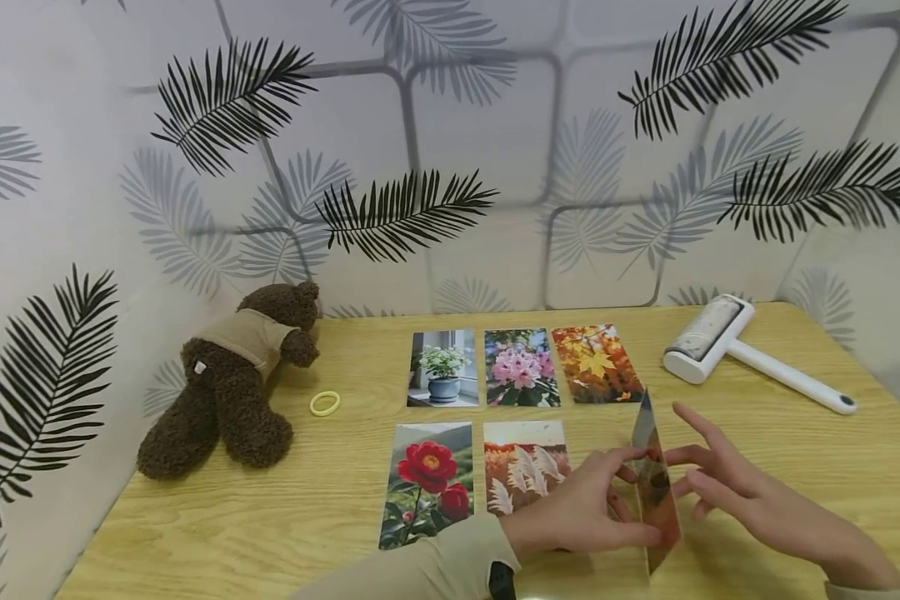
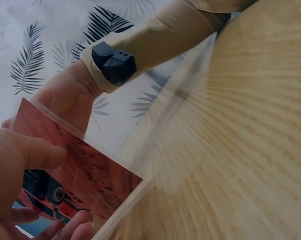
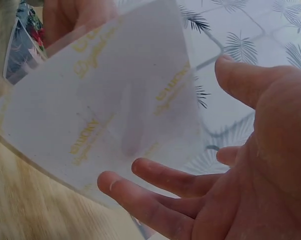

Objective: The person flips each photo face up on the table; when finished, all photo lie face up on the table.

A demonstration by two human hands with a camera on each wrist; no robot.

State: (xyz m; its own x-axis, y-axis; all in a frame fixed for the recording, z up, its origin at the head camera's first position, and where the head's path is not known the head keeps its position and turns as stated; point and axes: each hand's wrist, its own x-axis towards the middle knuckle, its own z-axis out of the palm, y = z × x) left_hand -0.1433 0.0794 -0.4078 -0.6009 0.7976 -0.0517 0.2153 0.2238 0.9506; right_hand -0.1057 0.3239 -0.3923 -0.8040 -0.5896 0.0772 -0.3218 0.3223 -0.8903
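Note:
A photo print (image 1: 656, 492) stands on edge above the table, almost edge-on in the head view. My left hand (image 1: 570, 508) grips it, with the thumb (image 2: 40, 152) laid on its picture side, which shows red ground and a dark vehicle-like shape. On the other side is my right hand (image 1: 765, 508), fingers spread and fingertips (image 3: 110, 182) overlapping the print's white back in the right wrist view. Yellow lettering covers that back. Left of the print, a pampas grass photo (image 1: 521, 458) lies partly hidden by my left hand, beside a red flower photo (image 1: 427, 475).
Behind them lie a potted plant photo (image 1: 444, 371), a pink flower photo (image 1: 523, 368) and an autumn leaf photo (image 1: 598, 365). A white lint roller (image 1: 750, 350) is at the back right. At left are a brown teddy bear (image 1: 243, 375) and a yellow ring (image 1: 325, 404).

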